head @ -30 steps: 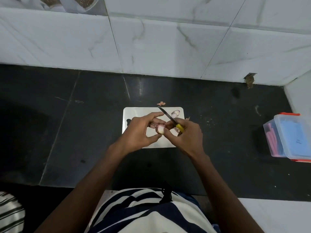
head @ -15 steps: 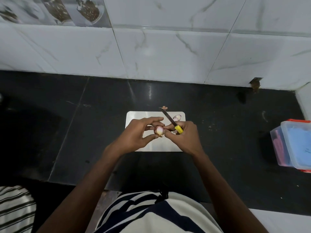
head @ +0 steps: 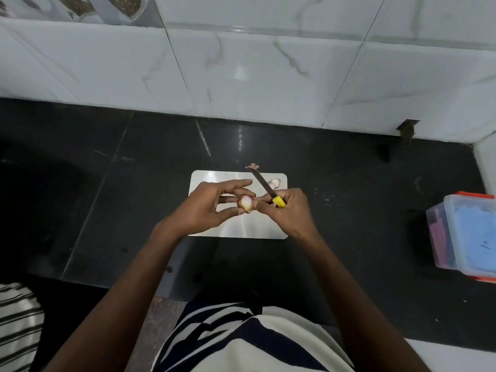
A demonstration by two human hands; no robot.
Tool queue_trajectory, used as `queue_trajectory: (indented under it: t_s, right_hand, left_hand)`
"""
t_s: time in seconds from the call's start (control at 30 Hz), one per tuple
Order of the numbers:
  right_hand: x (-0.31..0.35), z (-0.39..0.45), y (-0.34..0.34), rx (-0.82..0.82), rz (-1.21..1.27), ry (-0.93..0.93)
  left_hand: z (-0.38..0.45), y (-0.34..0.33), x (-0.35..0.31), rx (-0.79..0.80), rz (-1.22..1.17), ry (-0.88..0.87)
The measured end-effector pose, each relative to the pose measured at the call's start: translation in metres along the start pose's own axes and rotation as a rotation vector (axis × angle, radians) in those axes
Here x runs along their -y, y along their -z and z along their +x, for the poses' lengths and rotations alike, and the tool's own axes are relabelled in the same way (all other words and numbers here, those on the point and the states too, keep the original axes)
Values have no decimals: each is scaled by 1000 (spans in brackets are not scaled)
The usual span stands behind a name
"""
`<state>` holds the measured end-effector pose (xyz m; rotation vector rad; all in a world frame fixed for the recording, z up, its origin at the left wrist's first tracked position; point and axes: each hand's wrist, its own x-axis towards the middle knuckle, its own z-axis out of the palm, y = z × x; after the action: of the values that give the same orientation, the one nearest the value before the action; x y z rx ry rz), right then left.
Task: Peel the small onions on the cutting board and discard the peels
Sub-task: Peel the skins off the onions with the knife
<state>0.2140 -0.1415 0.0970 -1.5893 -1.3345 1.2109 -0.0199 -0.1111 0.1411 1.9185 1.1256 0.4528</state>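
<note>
Both my forearms reach forward from the bottom of the view and meet above the white cutting board, which lies on the dark countertop. My left hand pinches a small onion between thumb and fingertips (the index and middle fingers extend nearly straight toward the right, above the onion). The onion, pale with a pinkish tinge, is held off the board, over its middle. My right hand grips the yellow handle of a knife; the narrow blade slants up and to the left, its tip reaching the board's far edge. The right thumb extends leftward and touches the onion. A second small onion rests near the board's far right corner, just beside the blade. A scrap of peel lies on the countertop just beyond the far edge. A clear plastic container stands well apart at right.
</note>
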Motion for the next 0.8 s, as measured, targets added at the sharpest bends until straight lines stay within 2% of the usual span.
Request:
queue_trajectory:
  t_s: [0.3,0.43,0.8]
  right_hand:
    - [-5,4,5,8,35,-7]
    - [-8,4,6,22,-22,11]
    - [-7,-2,3,-22,-79,134]
  left_hand:
    - [0,-5,0,-13,-18,34]
    - [0,-6,-3,-22,-29,55]
    - [-8,-12,-9,-69,-68,61]
